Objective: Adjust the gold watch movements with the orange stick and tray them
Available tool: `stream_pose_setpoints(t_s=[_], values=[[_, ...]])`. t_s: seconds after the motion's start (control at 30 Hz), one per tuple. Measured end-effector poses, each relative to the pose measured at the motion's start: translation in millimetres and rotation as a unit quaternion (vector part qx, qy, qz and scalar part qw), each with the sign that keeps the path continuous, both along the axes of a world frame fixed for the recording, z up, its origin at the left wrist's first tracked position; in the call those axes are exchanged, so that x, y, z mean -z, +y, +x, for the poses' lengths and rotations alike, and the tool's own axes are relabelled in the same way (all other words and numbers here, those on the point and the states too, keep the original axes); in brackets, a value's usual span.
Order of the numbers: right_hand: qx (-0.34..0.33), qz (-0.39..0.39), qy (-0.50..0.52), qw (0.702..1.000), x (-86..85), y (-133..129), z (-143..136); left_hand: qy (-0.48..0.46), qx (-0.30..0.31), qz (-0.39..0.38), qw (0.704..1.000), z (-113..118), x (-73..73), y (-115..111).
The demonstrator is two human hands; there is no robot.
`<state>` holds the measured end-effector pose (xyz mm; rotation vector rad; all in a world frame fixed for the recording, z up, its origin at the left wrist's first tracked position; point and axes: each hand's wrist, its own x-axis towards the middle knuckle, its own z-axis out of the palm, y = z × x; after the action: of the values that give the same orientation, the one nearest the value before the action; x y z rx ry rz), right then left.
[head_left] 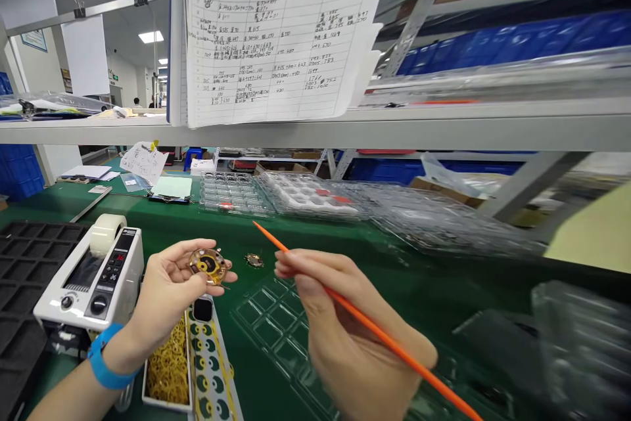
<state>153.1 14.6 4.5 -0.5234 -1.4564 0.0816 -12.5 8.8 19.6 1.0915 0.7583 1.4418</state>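
Note:
My left hand (165, 286) holds a round gold-coloured watch movement (208, 267) by its edge between thumb and fingers, its face turned towards me. In my right hand (352, 335) a slim orange pointed stick (401, 350) is gripped like a pen. Its tip points up and left, apart from the movement. A second, similar movement (254, 260) lies on the green table between my hands. Below it is a clear compartment tray (271, 322). Near my left wrist are a white box (148, 389) of thin yellow rings and a sheet of dark and yellow stickers (210, 368).
A tape dispenser (91, 293) stands left, beside a black compartment tray (22, 289). Clear plastic trays (315, 194) line the table's back. A grey shelf edge (394, 132) crosses above, with a handwritten notebook (280, 46) hanging over it. More clear plastic trays (582, 335) sit at right.

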Motion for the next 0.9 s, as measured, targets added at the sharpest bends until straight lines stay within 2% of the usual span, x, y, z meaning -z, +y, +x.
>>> stream_pose_setpoints(t_s=[0.1, 0.23, 0.4, 0.53, 0.73, 0.9], values=[[-0.028, -0.051, 0.004, 0.998, 2.7, 3, 0, -0.003, -0.002, 0.017, 1.000, 0, 1.3, 1], [-0.039, -0.066, -0.037, 0.996, 4.3, 4, 0, -0.004, 0.001, 0.031, 1.000, -1, 4.2, 3], [-0.081, -0.026, -0.129, 0.988, -1.1, 0, 2, -0.013, -0.001, 0.043, 0.999, -2, 5.1, 3], [-0.072, 0.024, -0.116, 0.990, -2.6, -5, 7, -0.016, -0.018, 0.059, 0.998, -4, 4.2, 2], [-0.088, 0.012, -0.156, 0.984, -4.6, -6, 2, -0.038, -0.026, 0.106, 0.993, -4, 4.8, -1], [-0.093, 0.019, -0.170, 0.981, -4.2, -4, -5, -0.045, -0.005, 0.124, 0.991, -2, 6.5, -6]])
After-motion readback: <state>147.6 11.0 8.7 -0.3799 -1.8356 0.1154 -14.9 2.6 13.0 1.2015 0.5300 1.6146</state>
